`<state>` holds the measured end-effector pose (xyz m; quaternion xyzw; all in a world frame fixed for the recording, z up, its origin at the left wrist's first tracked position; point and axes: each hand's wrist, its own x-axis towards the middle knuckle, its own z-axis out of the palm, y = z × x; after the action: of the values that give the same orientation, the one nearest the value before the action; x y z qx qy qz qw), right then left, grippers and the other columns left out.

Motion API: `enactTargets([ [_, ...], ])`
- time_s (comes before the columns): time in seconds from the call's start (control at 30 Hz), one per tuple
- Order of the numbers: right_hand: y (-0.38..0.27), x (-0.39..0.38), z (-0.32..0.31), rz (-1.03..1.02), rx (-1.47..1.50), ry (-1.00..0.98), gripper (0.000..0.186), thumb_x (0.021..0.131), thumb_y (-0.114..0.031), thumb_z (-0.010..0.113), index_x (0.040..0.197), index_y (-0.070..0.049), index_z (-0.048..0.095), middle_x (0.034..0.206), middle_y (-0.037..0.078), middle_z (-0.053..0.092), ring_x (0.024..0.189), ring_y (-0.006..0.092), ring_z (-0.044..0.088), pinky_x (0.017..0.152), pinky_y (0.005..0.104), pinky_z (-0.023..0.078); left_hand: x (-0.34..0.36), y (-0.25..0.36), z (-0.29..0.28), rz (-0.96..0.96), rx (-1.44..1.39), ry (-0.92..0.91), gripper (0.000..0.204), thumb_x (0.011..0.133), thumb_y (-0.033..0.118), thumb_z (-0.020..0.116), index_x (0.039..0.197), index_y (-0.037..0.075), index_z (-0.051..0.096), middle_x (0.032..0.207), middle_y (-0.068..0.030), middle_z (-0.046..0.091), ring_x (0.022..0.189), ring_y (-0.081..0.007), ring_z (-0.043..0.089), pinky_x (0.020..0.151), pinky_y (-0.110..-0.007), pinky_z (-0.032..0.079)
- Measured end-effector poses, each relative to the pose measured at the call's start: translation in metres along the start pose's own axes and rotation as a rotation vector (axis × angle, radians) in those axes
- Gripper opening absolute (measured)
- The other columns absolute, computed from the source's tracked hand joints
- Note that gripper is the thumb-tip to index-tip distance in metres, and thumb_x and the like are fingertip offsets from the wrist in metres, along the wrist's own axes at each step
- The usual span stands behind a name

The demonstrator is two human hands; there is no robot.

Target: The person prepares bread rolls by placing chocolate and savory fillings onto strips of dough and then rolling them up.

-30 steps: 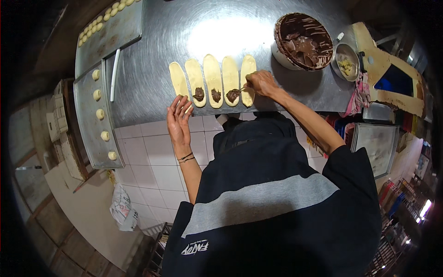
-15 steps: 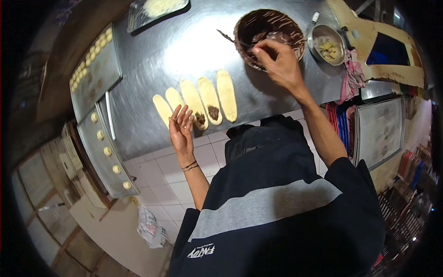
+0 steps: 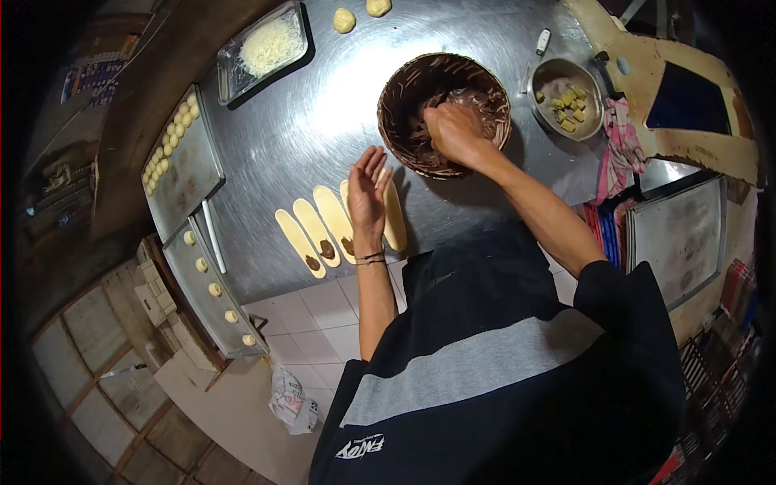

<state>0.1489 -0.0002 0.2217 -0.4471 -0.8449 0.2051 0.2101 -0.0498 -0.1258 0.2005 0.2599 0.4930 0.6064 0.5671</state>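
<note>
My right hand [image 3: 457, 133] is closed, down inside a round brown bowl [image 3: 386, 105] smeared with chocolate-coloured paste [image 3: 477, 99]. The fingers and the thin smeared stick in them are mostly hidden by the hand and bowl. My left hand [image 3: 369, 194] hovers open over a row of long flat dough strips [image 3: 333, 212], fingers stretched up, holding nothing. A dark dab of filling [image 3: 326, 248] sits at the near end of each of the three leftmost strips. The strips under my left hand are partly covered.
A steel bowl of yellow chunks [image 3: 570, 101] stands at the right beside a pink cloth [image 3: 621, 149]. A tray of grated white topping [image 3: 267, 48] lies far left. Dough balls [image 3: 343, 20] rest at the back. More dough pieces line two metal trays [image 3: 182, 190] at the left.
My right hand has gone from the bowl's rim, where the stick was visible, down into it. My left hand has moved right across the strips. The whole view has shifted.
</note>
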Motion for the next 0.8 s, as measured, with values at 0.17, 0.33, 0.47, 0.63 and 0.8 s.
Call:
enactTargets([
  [0.17,-0.038,-0.01,0.011,-0.001,0.242,-0.007,0.017,0.085,-0.002,0.051,0.075,0.006,0.062,0.078,0.033,0.062,0.081,0.0492,0.063,0.074,0.0573,0.049,0.0,-0.022,-0.01,-0.163,-0.133,-0.104,0.055,0.108,0.05,0.033,0.133,0.003,0.05,0.115,-0.005,0.059,0.107,-0.0167,0.055,0.099,-0.032,0.042],
  [0.33,-0.046,-0.025,0.023,-0.013,0.358,0.041,0.017,0.081,-0.001,0.056,0.067,0.008,0.056,0.073,0.035,0.06,0.074,0.049,0.062,0.07,0.0571,0.047,-0.014,-0.01,0.001,-0.224,-0.035,0.015,0.051,0.109,0.048,0.031,0.121,0.005,0.056,0.1,-0.0023,0.059,0.093,-0.0145,0.055,0.092,-0.031,0.043],
  [0.47,-0.051,-0.026,0.014,0.112,0.375,-0.068,0.012,0.073,0.005,0.058,0.081,0.012,0.063,0.07,0.031,0.06,0.067,0.0432,0.065,0.064,0.047,0.051,-0.014,-0.014,-0.017,-0.229,-0.021,-0.047,0.057,0.109,0.052,0.03,0.124,0.003,0.055,0.108,-0.0025,0.061,0.101,-0.0125,0.056,0.095,-0.029,0.042],
  [0.63,-0.031,-0.045,-0.013,0.304,0.865,-0.069,0.022,0.08,-0.006,0.062,0.09,0.012,0.066,0.067,0.019,0.063,0.06,0.0216,0.064,0.059,0.0363,0.051,-0.016,-0.013,-0.025,-0.219,-0.027,-0.1,0.054,0.109,0.052,0.029,0.119,0.006,0.056,0.107,-0.0014,0.061,0.101,-0.0136,0.057,0.098,-0.032,0.043],
  [0.8,-0.015,-0.047,-0.038,0.039,0.122,-0.008,0.02,0.078,-0.006,0.061,0.089,0.011,0.065,0.077,0.027,0.064,0.077,0.0403,0.066,0.072,0.048,0.052,-0.019,-0.013,0.011,-0.218,0.0,-0.009,0.059,0.109,0.053,0.029,0.13,0.003,0.053,0.114,-0.0025,0.062,0.104,-0.014,0.058,0.1,-0.032,0.044],
])
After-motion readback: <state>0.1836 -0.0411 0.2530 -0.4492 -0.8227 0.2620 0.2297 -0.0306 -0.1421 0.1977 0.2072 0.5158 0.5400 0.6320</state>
